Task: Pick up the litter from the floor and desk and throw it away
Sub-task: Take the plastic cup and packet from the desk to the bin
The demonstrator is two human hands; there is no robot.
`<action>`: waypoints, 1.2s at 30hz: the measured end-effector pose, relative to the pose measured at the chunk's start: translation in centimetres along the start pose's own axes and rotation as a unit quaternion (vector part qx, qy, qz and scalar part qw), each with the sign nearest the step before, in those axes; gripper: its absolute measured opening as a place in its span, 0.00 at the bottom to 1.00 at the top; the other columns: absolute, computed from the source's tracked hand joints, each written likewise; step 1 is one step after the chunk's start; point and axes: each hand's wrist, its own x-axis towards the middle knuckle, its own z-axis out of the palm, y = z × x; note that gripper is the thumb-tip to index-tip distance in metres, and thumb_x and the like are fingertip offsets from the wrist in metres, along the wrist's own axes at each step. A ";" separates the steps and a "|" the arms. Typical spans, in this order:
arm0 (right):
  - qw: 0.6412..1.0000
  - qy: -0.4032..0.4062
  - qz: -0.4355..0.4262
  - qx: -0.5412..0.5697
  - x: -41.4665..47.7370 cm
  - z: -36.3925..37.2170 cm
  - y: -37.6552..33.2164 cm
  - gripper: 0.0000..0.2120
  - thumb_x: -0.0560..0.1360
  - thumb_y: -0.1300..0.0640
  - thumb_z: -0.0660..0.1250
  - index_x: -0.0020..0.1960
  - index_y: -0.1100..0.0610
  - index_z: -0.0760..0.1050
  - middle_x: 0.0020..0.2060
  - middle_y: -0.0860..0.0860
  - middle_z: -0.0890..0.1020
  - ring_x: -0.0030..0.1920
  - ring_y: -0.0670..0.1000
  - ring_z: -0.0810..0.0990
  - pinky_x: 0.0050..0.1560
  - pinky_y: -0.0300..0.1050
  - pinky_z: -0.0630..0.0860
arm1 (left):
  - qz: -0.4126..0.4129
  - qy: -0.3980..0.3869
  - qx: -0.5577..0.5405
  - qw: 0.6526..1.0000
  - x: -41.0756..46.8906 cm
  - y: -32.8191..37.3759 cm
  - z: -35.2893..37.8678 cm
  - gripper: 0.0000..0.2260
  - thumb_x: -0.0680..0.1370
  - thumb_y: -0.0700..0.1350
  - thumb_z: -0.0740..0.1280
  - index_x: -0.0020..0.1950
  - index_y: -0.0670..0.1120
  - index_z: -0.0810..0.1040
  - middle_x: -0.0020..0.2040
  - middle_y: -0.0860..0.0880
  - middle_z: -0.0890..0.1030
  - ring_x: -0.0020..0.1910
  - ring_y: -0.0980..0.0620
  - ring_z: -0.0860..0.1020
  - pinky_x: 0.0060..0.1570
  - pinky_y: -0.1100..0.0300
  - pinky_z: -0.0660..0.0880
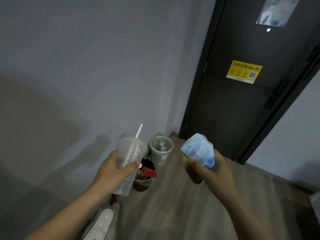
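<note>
Plastic, frosted and see-through, filled the left hand (112, 168). Its fingers (132, 166) were curled round a lidded cup (131, 151), the thumb across the front and the rest hidden behind it. A white straw (139, 130) stood up out of the lid. The right hand (213, 168) was closed too, its fingers (195, 163) pinching a crumpled blue-and-white wrapper (199, 151) that bulged above the thumb. Under the wrapper, in the same grip, sat a brown thing (194, 175); the blur hid what it was. Both hands were held in the air, well apart, above the floor (173, 205).

Below and between them, at the floor's left edge along the grey wall (86, 66), two bins stood just beside each other. The nearer one, a dark bin (142, 186) with a liner, was partly covered by the cup and had a red scrap (149, 172) at its rim. The farther one, a green basket (161, 156) of open mesh, held pale bottles. It stood near the corner of the floor where the wall met a dark door (233, 110). A yellow sticker (244, 71) was stuck on the door. Nearer the person, by the wall, lay a blurred white object (103, 220).
</note>
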 end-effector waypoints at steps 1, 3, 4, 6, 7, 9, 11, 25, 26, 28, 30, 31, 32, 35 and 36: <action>1.000 -0.006 0.010 -0.001 1.8 0.8 0.5 0.10 0.70 0.49 0.73 0.50 0.43 0.76 0.41 0.46 0.84 0.41 0.44 0.83 0.38 0.37 0.79 | -0.006 -0.008 0.005 1.000 2.1 -0.1 0.3 0.23 0.69 0.57 0.74 0.59 0.53 0.70 0.49 0.57 0.76 0.44 0.63 0.73 0.36 0.67 0.67; 0.999 -0.009 0.041 0.004 5.1 2.2 1.8 0.15 0.69 0.48 0.73 0.54 0.46 0.76 0.44 0.48 0.83 0.44 0.46 0.83 0.42 0.42 0.80 | -0.017 -0.015 0.015 1.000 6.2 -0.5 1.0 0.22 0.70 0.57 0.73 0.59 0.54 0.69 0.47 0.58 0.75 0.42 0.62 0.73 0.35 0.67 0.67; 0.999 -0.010 0.052 0.005 6.6 2.8 2.5 0.16 0.68 0.47 0.73 0.54 0.47 0.76 0.45 0.49 0.83 0.45 0.46 0.83 0.43 0.43 0.80 | -0.026 -0.018 0.018 0.999 8.0 -0.8 1.4 0.21 0.71 0.56 0.73 0.58 0.54 0.69 0.46 0.59 0.74 0.42 0.63 0.73 0.35 0.67 0.67; 0.998 -0.015 0.068 0.006 9.3 3.8 4.3 0.16 0.69 0.49 0.74 0.54 0.47 0.76 0.44 0.48 0.83 0.44 0.45 0.83 0.43 0.42 0.79 | -0.045 -0.035 0.029 0.998 11.3 -1.7 2.5 0.20 0.71 0.53 0.73 0.58 0.53 0.68 0.47 0.58 0.75 0.42 0.64 0.73 0.35 0.67 0.67; 0.997 -0.020 0.077 0.006 10.5 4.3 5.1 0.16 0.69 0.49 0.74 0.55 0.47 0.75 0.44 0.48 0.83 0.44 0.44 0.83 0.42 0.41 0.79 | -0.054 -0.046 0.037 0.997 12.8 -2.2 3.1 0.20 0.72 0.51 0.73 0.59 0.52 0.69 0.48 0.56 0.76 0.41 0.63 0.73 0.35 0.68 0.67; 0.995 -0.023 0.092 0.007 13.2 5.1 7.0 0.16 0.69 0.49 0.74 0.55 0.45 0.75 0.45 0.47 0.84 0.44 0.43 0.83 0.44 0.44 0.80 | -0.076 -0.065 0.047 0.994 15.6 -3.2 4.2 0.23 0.72 0.48 0.73 0.64 0.48 0.68 0.49 0.54 0.76 0.44 0.59 0.74 0.37 0.66 0.68; 0.995 -0.023 0.099 0.010 16.2 6.0 9.2 0.15 0.69 0.49 0.75 0.52 0.42 0.74 0.45 0.46 0.84 0.44 0.42 0.82 0.45 0.45 0.80 | -0.096 -0.073 0.050 0.991 18.4 -4.0 5.3 0.28 0.73 0.48 0.73 0.69 0.47 0.66 0.55 0.50 0.76 0.50 0.52 0.75 0.42 0.62 0.69; 0.968 -0.178 0.175 0.029 38.7 12.1 28.4 0.18 0.68 0.49 0.75 0.55 0.50 0.75 0.44 0.46 0.82 0.43 0.44 0.82 0.41 0.38 0.78 | -0.263 -0.032 0.126 0.956 35.9 -9.9 17.6 0.34 0.71 0.57 0.73 0.71 0.48 0.64 0.62 0.47 0.74 0.50 0.53 0.70 0.46 0.59 0.67; 0.965 -0.188 0.179 0.023 39.8 12.7 29.8 0.15 0.69 0.51 0.76 0.52 0.50 0.76 0.42 0.46 0.82 0.41 0.43 0.82 0.39 0.36 0.78 | -0.279 -0.033 0.127 0.951 36.9 -10.7 18.5 0.34 0.71 0.56 0.73 0.71 0.47 0.64 0.63 0.46 0.74 0.50 0.52 0.70 0.46 0.59 0.68; 0.960 -0.211 0.181 0.019 41.5 14.5 32.5 0.09 0.69 0.55 0.76 0.45 0.51 0.78 0.35 0.48 0.83 0.35 0.43 0.82 0.33 0.34 0.76 | -0.302 -0.032 0.133 0.943 38.6 -12.5 20.2 0.34 0.71 0.55 0.73 0.71 0.46 0.65 0.63 0.45 0.75 0.50 0.52 0.71 0.42 0.61 0.68; 0.951 -0.234 0.203 0.011 42.5 16.3 34.9 0.07 0.69 0.56 0.76 0.41 0.53 0.78 0.34 0.49 0.83 0.33 0.45 0.82 0.30 0.35 0.76 | -0.324 -0.037 0.144 0.934 40.0 -14.5 21.5 0.33 0.71 0.54 0.74 0.71 0.45 0.65 0.63 0.43 0.75 0.49 0.51 0.71 0.40 0.63 0.68; 0.946 -0.240 0.215 0.013 42.8 17.3 36.0 0.06 0.69 0.56 0.76 0.41 0.53 0.79 0.34 0.50 0.83 0.33 0.47 0.82 0.31 0.37 0.77 | -0.336 -0.040 0.146 0.930 40.7 -15.6 22.1 0.34 0.71 0.54 0.74 0.71 0.45 0.65 0.63 0.43 0.75 0.50 0.49 0.72 0.43 0.61 0.70; 0.942 -0.244 0.229 0.015 43.0 18.2 37.2 0.06 0.69 0.56 0.76 0.41 0.53 0.79 0.35 0.50 0.84 0.34 0.48 0.82 0.32 0.38 0.77 | -0.350 -0.045 0.147 0.924 41.4 -16.7 22.7 0.34 0.71 0.54 0.74 0.72 0.45 0.64 0.63 0.42 0.75 0.51 0.48 0.73 0.45 0.58 0.72; 0.933 -0.254 0.254 0.006 43.2 21.6 40.8 0.07 0.68 0.55 0.76 0.40 0.50 0.78 0.35 0.46 0.84 0.33 0.44 0.82 0.29 0.33 0.76 | -0.384 -0.064 0.164 0.906 43.6 -20.9 24.5 0.33 0.73 0.54 0.72 0.72 0.44 0.63 0.63 0.42 0.75 0.51 0.47 0.74 0.47 0.56 0.73; 0.930 -0.256 0.262 0.002 43.2 22.8 42.0 0.07 0.68 0.55 0.77 0.40 0.49 0.78 0.35 0.45 0.84 0.33 0.43 0.82 0.29 0.33 0.75 | -0.392 -0.068 0.166 0.902 44.2 -22.5 25.2 0.32 0.74 0.55 0.71 0.72 0.44 0.63 0.61 0.42 0.75 0.50 0.48 0.74 0.46 0.57 0.73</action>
